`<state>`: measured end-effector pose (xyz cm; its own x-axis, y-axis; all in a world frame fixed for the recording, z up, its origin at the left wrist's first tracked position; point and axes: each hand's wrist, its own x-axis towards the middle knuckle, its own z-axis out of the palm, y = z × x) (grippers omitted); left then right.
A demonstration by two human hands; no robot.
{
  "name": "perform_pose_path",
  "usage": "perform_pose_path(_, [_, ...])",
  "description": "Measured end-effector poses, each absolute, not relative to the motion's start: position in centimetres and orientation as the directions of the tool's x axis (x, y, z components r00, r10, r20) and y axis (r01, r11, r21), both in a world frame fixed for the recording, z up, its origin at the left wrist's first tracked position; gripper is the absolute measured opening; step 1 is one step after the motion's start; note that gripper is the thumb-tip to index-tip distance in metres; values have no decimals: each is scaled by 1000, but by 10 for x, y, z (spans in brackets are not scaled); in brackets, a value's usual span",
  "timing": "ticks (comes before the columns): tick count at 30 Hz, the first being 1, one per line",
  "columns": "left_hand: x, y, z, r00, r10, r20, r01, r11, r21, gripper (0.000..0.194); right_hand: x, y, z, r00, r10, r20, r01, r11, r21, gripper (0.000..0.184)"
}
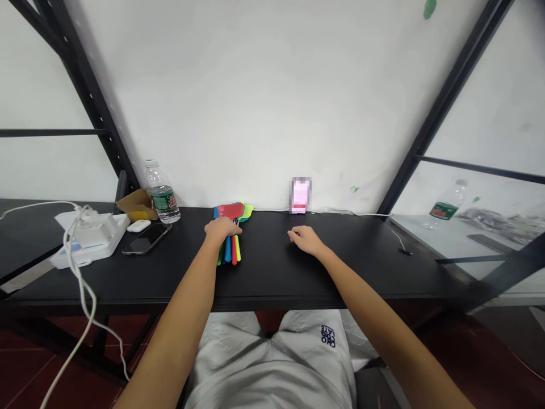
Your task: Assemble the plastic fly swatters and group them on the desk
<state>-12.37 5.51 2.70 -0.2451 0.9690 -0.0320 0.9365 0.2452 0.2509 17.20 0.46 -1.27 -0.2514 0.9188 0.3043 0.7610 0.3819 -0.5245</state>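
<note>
A bundle of coloured plastic fly swatters [232,218] lies on the black table [272,272] near the wall, with red, blue, green and yellow handles pointing toward me. My left hand [221,228] rests on top of the bundle with its fingers curled over the handles. My right hand [304,238] lies on the bare tabletop to the right of the swatters, fingers loosely curled and holding nothing.
Left of the swatters are a water bottle [162,192], a cardboard box [137,204], a dark phone [147,238], a small white case [138,225] and a white device with cables [87,236]. A small pink item [300,195] leans against the wall. Black shelf posts rise on both sides.
</note>
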Motion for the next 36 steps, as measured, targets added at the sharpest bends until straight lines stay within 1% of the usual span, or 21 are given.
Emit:
perform_pose_path(5, [-121,53,31,-264,962,-73,938,273,211,55,173,6,-14,-256,916,310,758,389,-523,35])
perform_pose_path(12, [-120,52,32,-266,961,-74,943,275,185,51,173,7,-14,-256,917,306,760,387,-522,35])
perform_pose_path(16, [-122,51,34,-269,959,-88,941,282,190,57,173,6,-14,-260,915,309,762,391,-517,36])
perform_pose_path(25, [-116,53,32,-258,966,-24,952,258,167,66,172,6,-13,-258,919,299,760,384,-524,35])
perform_pose_path(31, [-114,55,36,-268,961,-69,949,275,150,66,171,4,-11,-256,918,302,766,384,-516,35])
perform_pose_path(36, [-114,55,39,-279,958,-68,946,287,153,70,171,4,-11,-252,921,297,775,375,-509,34])
